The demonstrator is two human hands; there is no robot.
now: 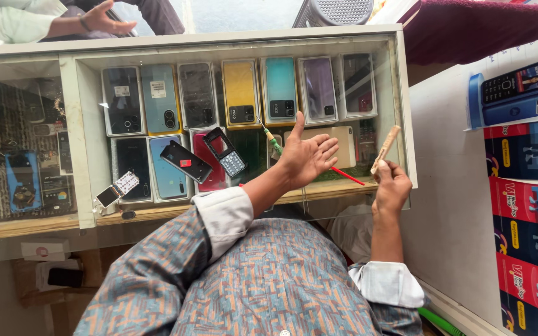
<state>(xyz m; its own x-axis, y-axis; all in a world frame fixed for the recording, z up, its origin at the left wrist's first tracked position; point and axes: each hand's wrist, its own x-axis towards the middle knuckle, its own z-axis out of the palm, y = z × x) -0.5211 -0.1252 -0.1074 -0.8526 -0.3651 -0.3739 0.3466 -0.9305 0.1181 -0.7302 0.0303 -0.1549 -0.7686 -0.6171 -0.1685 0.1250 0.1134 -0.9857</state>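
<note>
My left hand (307, 157) is held up over the glass counter (219, 40), palm up and fingers spread, with nothing in it. To its right, my right hand (392, 186) pinches the lower end of a thin beige strip (385, 147) that points up and away. Just beyond the left hand lie a green-handled screwdriver (273, 142) and a thin red tool (347, 176). Left of it, a small opened keypad phone (225, 152) and a black phone (185, 162) rest on the glass.
Phone boxes (241, 93) stand in rows inside the display case. Small loose phone parts (117, 190) lie at the counter's near left. Another person's hand (104, 18) shows at the top left. A grey plastic stool (337, 11), a maroon cloth (474, 28) and phone posters (524, 186) are on the right.
</note>
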